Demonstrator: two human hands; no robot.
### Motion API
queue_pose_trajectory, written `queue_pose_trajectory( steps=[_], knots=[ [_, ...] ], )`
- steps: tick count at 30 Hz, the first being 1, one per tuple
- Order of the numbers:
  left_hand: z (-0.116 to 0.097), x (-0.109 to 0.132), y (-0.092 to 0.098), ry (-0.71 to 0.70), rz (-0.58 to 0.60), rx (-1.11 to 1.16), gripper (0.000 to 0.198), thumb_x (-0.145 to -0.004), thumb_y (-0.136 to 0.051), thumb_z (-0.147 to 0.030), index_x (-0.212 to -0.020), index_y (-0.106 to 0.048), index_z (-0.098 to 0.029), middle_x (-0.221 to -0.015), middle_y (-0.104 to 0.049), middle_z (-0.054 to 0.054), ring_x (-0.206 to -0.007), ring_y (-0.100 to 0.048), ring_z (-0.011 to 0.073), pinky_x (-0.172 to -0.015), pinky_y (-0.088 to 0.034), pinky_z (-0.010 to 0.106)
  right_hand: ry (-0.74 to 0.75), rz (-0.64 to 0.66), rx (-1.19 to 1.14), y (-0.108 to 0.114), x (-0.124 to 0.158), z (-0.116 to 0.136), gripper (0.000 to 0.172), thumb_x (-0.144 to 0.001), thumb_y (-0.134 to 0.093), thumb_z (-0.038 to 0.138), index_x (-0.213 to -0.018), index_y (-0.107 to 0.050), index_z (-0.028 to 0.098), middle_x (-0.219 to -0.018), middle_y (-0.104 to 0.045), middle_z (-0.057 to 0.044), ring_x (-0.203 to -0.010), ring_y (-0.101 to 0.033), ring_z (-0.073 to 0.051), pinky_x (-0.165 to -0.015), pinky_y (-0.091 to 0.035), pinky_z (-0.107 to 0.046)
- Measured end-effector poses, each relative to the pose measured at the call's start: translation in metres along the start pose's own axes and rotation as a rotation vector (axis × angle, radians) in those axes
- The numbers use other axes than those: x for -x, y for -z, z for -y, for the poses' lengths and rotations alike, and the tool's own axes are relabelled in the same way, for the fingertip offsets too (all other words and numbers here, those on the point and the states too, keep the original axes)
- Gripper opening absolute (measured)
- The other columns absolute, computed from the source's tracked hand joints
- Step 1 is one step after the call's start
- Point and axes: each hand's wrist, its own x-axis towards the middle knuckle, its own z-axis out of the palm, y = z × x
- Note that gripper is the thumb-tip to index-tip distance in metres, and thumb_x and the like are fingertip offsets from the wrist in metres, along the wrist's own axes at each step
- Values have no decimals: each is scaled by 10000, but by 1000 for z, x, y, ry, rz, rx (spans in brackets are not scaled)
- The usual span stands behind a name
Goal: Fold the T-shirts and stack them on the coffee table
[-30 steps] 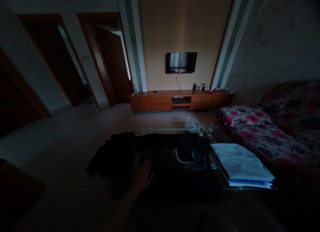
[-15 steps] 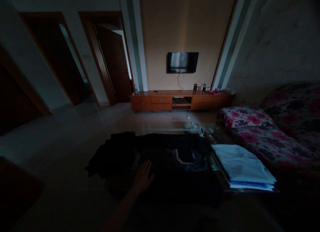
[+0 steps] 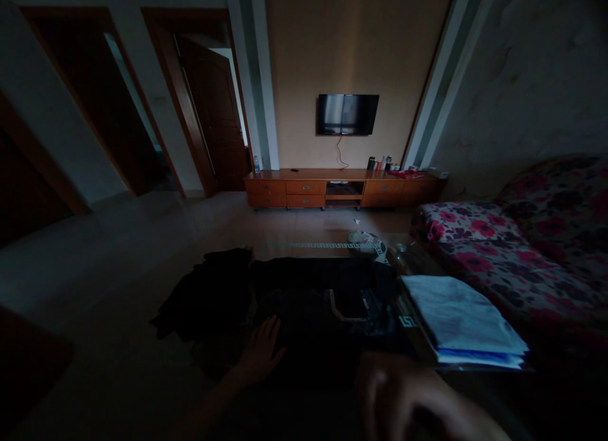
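Observation:
A dark garment (image 3: 308,308) lies spread over a glass-topped table, with a pale-edged neckline or pocket shape on its right part. My left hand (image 3: 260,349) rests flat on its left side, fingers stretched out. Lower right, my right hand (image 3: 394,390) is above the near edge of the cloth, smeared by motion. Its fingers look bent, but whether they hold anything cannot be made out. More black clothing (image 3: 209,295) sits to the left. The room is dim, so the cloth's folds are mostly hidden.
Folded light-blue and white clothes (image 3: 463,317) are stacked on the table's right. A floral sofa (image 3: 517,257) stands beyond them. Across the floor is a wooden TV cabinet (image 3: 306,187) below a wall-mounted television (image 3: 348,115). A crumpled pale item (image 3: 363,239) shows near the table's far edge.
My right hand has come into view at the lower right. My left hand has slid slightly left and nearer to me over the dark garment. The view has shifted a little.

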Motion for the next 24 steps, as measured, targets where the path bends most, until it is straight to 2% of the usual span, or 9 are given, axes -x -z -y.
queue_pose_trajectory(
  steps=[2,5,8,11,15,18,20,22,24],
  knots=[
    [4,0,2,-12,22,2,789,-944,-324,-676,-1574,-340,-201,-1646,-295,129,-1502,-296,339,-1205,-271,503,-18,-96,6,24,-38,-28,235,-951,-568,511,-1101,-647,349,-1051,-663,-18,-978,-621,-198,-869,-525,-365],
    [6,-18,15,-10,58,-6,770,-897,-408,-691,-1504,-457,-219,-1580,-417,156,-1452,-373,373,-1171,-299,545,-144,-320,120,51,-87,-105,279,-956,-506,450,-1032,-661,231,-955,-686,-31,-916,-634,-199,-836,-508,-333],
    [5,-59,36,-10,29,0,559,-943,-390,-571,-1342,-590,-234,-1428,-567,147,-1332,-500,353,-1109,-364,539,-344,-313,384,72,-119,-193,264,-919,-471,267,-1037,-692,185,-1010,-732,-72,-940,-672,-205,-848,-508,-304],
    [6,-114,51,-50,-20,36,338,-963,-401,-388,-1140,-647,-239,-1223,-651,104,-1164,-590,274,-999,-451,428,-443,-311,576,95,-145,-253,315,-841,-487,132,-1044,-722,182,-1099,-739,-86,-1058,-668,-212,-944,-479,-289],
    [15,-187,49,-63,-93,100,234,-926,-467,-282,-1056,-656,-234,-1129,-662,76,-1077,-603,224,-946,-462,351,-467,-377,663,129,-190,-287,412,-871,-445,122,-1196,-696,156,-1267,-681,-116,-1212,-600,-214,-1058,-409,-296],
    [28,-232,39,-57,-95,120,252,-930,-451,-258,-1011,-687,-227,-1065,-691,71,-1038,-625,213,-933,-470,336,-493,-348,708,153,-224,-303,422,-850,-464,106,-1180,-720,166,-1240,-696,-105,-1185,-608,-210,-1038,-412,-278],
    [39,-256,31,-48,-100,130,295,-937,-431,-252,-1054,-701,-227,-1109,-701,76,-1087,-625,212,-968,-464,336,-519,-324,732,166,-243,-315,469,-822,-492,104,-1230,-708,186,-1290,-675,-99,-1193,-594,-227,-1031,-417,-302],
    [50,-272,24,-17,-122,134,382,-934,-433,-263,-1246,-649,-217,-1318,-643,98,-1238,-571,229,-1050,-428,358,-559,-353,760,176,-256,-328,616,-833,-495,141,-1441,-555,225,-1504,-514,-106,-1303,-506,-284,-1059,-403,-396],
    [59,-282,14,33,-133,120,529,-929,-453,-313,-1443,-505,-197,-1535,-478,118,-1377,-470,259,-1119,-379,396,-639,-393,797,180,-265,-341,740,-882,-476,229,-1595,-287,289,-1664,-251,-83,-1409,-373,-353,-1069,-380,-519]
  ],
)
